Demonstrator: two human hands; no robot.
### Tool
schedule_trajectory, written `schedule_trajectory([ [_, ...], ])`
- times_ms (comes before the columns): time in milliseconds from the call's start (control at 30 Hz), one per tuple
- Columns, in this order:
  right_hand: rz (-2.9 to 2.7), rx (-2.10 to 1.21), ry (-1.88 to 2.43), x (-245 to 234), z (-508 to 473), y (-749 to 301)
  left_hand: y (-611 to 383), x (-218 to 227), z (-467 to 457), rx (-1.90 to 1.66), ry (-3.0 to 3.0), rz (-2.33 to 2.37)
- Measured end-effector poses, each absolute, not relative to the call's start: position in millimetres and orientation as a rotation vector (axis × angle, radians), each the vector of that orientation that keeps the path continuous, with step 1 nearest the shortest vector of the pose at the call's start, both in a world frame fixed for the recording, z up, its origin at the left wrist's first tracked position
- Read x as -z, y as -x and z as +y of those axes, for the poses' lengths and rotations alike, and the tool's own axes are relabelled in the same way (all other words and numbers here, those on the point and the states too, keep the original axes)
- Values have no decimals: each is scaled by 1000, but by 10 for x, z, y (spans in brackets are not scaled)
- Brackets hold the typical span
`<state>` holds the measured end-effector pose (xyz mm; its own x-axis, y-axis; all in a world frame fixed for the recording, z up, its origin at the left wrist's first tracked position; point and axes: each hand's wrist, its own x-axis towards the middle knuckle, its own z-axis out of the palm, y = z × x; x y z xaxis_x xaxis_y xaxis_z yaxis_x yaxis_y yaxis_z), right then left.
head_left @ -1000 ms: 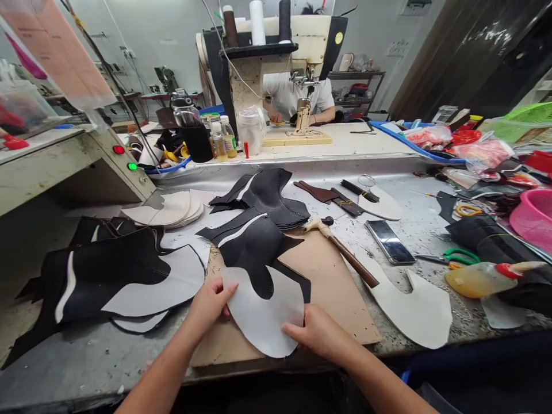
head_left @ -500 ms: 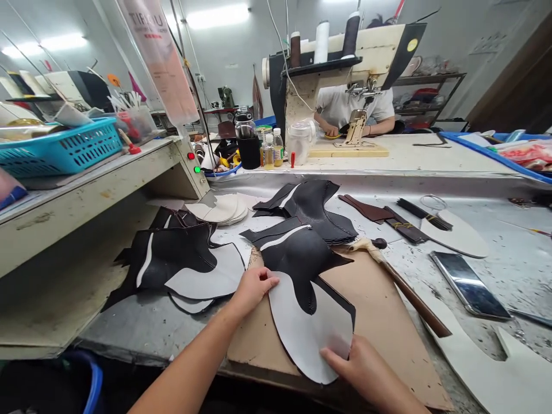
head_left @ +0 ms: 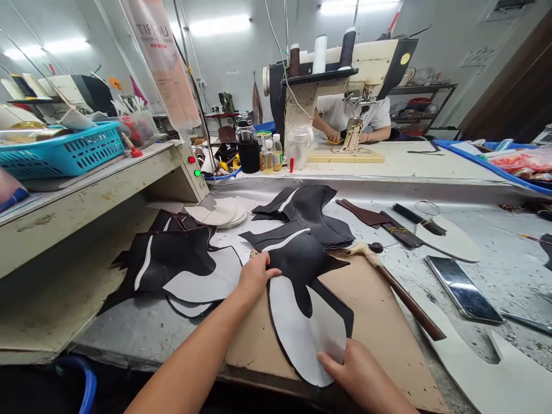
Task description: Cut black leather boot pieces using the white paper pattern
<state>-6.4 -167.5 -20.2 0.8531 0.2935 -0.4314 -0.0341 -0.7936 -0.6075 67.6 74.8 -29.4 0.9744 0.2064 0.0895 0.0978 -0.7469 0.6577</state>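
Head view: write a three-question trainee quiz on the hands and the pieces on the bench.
1. True or false: the left hand touches the black-and-white stitched leather piece.
2. That piece lies on: A) a brown cardboard sheet; B) a blue basket; C) a phone.
3. Which tool lies just right of that piece?
Key: 1 true; 2 A; 3 the wooden-handled hammer.

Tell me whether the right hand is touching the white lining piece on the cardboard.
Touching. The head view shows the right hand with its fingers lying on the lower edge of the white lining piece, no gap between them.
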Motion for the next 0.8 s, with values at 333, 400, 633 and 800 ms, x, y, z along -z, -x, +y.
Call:
schedule_trajectory([
  [333,-236,-639,2181,235,-1749,-40,345,653,-66,-547,-2549,-481],
  [400,-152,-599,2123,204,-1849,-140,428,744,-98,-697,-2612,-563],
  [633,-31,-282,2386,112,-1915,-354,211,710,-41,-645,-2769,-781],
  [800,-10,-239,2447,71,-1912,-420,97,693,-278,-507,-2746,-822],
])
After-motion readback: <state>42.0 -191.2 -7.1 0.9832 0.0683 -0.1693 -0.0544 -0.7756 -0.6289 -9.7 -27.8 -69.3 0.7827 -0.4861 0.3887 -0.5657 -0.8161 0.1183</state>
